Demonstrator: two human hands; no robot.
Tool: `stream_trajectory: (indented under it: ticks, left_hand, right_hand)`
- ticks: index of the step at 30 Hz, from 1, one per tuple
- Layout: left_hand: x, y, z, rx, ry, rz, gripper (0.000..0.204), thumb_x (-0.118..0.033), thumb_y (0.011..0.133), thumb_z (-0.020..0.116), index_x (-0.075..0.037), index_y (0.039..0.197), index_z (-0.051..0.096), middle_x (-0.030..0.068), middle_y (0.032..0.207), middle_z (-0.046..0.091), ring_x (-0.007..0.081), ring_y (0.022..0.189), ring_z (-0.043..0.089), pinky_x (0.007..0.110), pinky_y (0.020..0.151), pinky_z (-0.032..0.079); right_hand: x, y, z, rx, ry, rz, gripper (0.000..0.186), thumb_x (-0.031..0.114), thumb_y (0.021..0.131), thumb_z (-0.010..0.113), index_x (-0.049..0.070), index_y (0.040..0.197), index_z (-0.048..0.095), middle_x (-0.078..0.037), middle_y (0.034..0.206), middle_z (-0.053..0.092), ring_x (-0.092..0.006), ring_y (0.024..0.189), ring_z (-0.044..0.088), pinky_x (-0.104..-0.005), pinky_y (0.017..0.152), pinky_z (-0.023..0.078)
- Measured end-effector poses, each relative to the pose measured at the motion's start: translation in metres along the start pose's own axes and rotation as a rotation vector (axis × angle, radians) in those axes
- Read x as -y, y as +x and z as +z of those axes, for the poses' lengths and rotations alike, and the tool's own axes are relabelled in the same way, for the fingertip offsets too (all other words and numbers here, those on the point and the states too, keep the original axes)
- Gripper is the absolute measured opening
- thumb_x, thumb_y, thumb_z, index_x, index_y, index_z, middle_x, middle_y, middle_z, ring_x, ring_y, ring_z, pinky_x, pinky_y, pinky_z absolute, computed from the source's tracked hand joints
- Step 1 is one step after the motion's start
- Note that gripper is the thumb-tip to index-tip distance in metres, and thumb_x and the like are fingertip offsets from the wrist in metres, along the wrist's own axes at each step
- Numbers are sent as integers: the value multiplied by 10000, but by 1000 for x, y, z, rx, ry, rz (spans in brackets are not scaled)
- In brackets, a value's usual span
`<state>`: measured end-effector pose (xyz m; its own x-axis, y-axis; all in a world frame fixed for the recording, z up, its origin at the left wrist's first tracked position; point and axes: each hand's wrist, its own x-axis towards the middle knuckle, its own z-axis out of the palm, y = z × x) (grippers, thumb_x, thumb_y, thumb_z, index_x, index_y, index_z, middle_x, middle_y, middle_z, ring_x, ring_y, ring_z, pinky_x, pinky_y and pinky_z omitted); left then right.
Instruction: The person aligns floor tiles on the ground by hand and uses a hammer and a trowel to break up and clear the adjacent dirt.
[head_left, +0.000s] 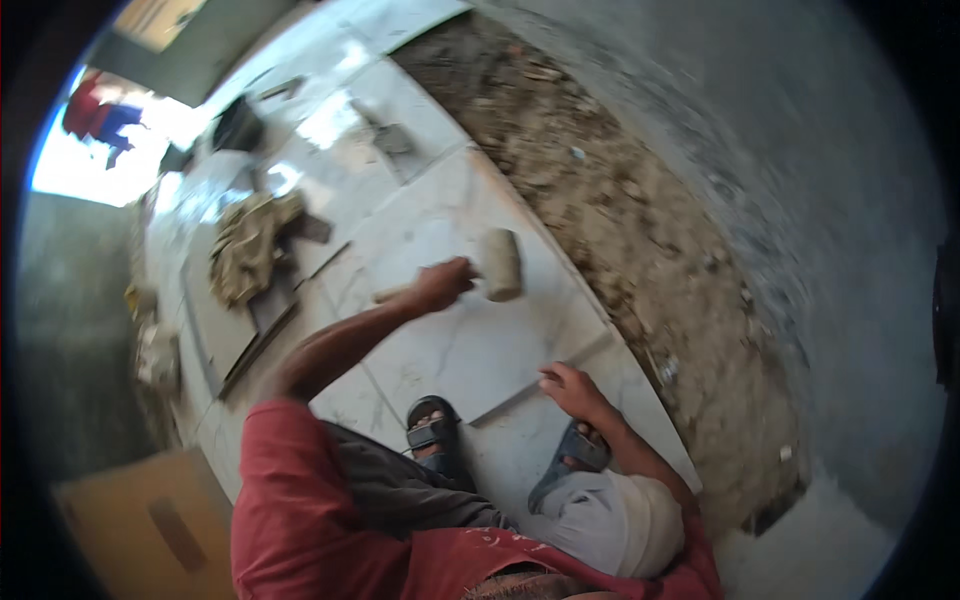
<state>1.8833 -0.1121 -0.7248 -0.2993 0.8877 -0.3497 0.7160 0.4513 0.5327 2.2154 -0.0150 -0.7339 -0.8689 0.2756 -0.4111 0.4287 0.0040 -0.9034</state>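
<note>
My left hand (pixel 442 284) is closed around the handle of a mallet (pixel 501 265). Its thick, dusty beige head is held over a white marbled floor tile (pixel 450 345), and the handle's end juts out behind my fist. Whether the head touches the tile I cannot tell. My right hand (pixel 576 391) is by my right sandal, near the tile's near edge, its fingers loosely apart and holding nothing visible. A raised tile edge (pixel 505 402) runs between my two sandalled feet.
A strip of loose soil and rubble (pixel 620 220) runs between the tiles and the grey wall (pixel 810 150). To the left lie a crumpled tan cloth (pixel 245 245) and tile pieces (pixel 270 330). A cardboard box (pixel 150 520) is at lower left. Another person (pixel 95 115) is at the bright opening.
</note>
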Motion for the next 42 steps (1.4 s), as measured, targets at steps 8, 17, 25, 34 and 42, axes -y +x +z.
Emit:
stream_trajectory:
  ticks: [8,17,25,34,42]
  left_hand:
    - [-18,-36,32,-4,174,-252,291,-255,863,570,-82,1074,468,127,1067,534,347,1016,535,580,759,424]
    - [45,36,-10,299,53,-71,526,-495,786,612,-62,1084,614,189,1031,622,351,1025,567,421,867,444]
    - [162,184,-88,-553,-1114,-611,604,-539,793,624,10,1031,550,139,875,626,182,606,563,297,488,465]
    - [209,227,-97,-701,-1354,-499,288,-342,911,531,-61,957,580,78,858,656,167,684,579,273,577,471]
    - [67,125,-115,-389,-1195,-155,237,-299,884,554,-67,833,557,29,710,563,105,610,504,239,573,411]
  right_hand:
    - [-42,-18,3,-29,-189,20,351,223,843,598,2,1116,574,-131,938,649,-225,864,625,-325,774,487]
    - [-35,-34,-6,-52,-78,295,360,236,858,568,3,1133,561,-134,901,647,-201,810,630,-311,750,485]
    - [-35,-44,1,-149,-23,354,375,254,875,564,2,1153,549,-136,957,651,-205,849,636,-321,753,492]
    - [-39,-78,-6,-209,46,387,367,239,882,573,-4,1156,545,-145,1011,646,-213,865,636,-319,749,502]
    - [5,-48,-90,-560,-362,-76,314,94,847,534,-18,1141,531,-219,1058,584,-375,1016,557,-402,877,448]
